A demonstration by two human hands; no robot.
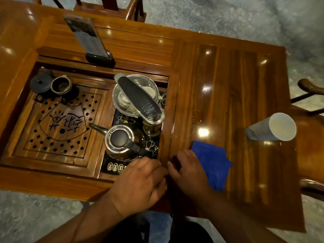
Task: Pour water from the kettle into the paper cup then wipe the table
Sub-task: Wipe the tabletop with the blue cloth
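tea tray (57, 127), strainer (140, 98), sm. teapot (41, 83)

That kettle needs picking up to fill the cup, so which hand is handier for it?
Probably the left hand. It lies just below the kettle, whose dark handle points toward it. The right hand sits further right, beside the blue cloth, nearer the paper cup.

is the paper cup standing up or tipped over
Upright: the paper cup stands on the table, its open rim facing up. It only looks tilted through the wide lens.
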